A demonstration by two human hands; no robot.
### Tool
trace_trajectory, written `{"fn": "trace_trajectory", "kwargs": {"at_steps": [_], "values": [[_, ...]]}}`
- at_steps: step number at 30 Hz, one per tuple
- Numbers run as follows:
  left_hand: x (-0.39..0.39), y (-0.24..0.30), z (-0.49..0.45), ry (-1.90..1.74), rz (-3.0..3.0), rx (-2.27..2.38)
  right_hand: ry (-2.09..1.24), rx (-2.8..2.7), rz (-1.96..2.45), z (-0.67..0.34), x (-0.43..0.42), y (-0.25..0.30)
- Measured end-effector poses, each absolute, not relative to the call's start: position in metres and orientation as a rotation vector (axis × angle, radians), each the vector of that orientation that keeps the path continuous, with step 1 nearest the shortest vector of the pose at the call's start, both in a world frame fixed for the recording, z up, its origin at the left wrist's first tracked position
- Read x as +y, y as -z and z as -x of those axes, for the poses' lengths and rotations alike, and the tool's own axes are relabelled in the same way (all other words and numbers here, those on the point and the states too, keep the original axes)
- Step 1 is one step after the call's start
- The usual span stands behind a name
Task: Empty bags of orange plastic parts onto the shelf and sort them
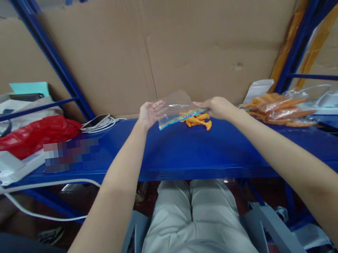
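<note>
A clear plastic bag [176, 102] with a colourful printed strip along its lower edge is held up above the blue shelf. My right hand [219, 107] pinches the bag's right end, thumb and fingers closed on it. At the left side of the bag is my left hand [151, 114], its fingers stretched out and touching or just behind the clear film; I cannot tell which. Under the bag, several small orange pieces [200, 121] lie in a loose pile on the shelf, partly covered by it. Their exact kind is not clear.
Bagged orange items [277, 109] are heaped on the right. A phone [99, 121] rests on a coiled white cable at left, near a red plastic bag [39, 134]. Cardboard [191, 37] backs the blue shelf [184, 153], and blue posts flank it.
</note>
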State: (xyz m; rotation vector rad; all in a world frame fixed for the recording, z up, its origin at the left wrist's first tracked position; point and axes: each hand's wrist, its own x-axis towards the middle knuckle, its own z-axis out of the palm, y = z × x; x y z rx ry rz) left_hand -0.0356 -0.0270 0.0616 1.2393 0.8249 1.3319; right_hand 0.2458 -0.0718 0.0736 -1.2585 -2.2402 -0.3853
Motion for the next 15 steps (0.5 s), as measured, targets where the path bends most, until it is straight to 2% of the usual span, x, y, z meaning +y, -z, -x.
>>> {"fn": "trace_trajectory", "kwargs": {"at_steps": [4,8,11,15], "values": [[-0.021,-0.053,0.037,-1.333,-1.154,0.869,0.636,-2.304,1.263,-0.243,-0.076,-0.057],[-0.018,-0.05,0.036,-1.369,-1.1,0.929,0.616,-2.258,1.231,-0.244,-0.081,-0.045],[-0.019,-0.05,0.034,-1.393,-1.085,0.984,0.354,-2.152,1.186,-0.245,-0.08,-0.037],[-0.022,-0.046,0.03,-1.433,-1.081,1.044,-0.239,-1.899,1.0,-0.245,-0.072,-0.028]]}}
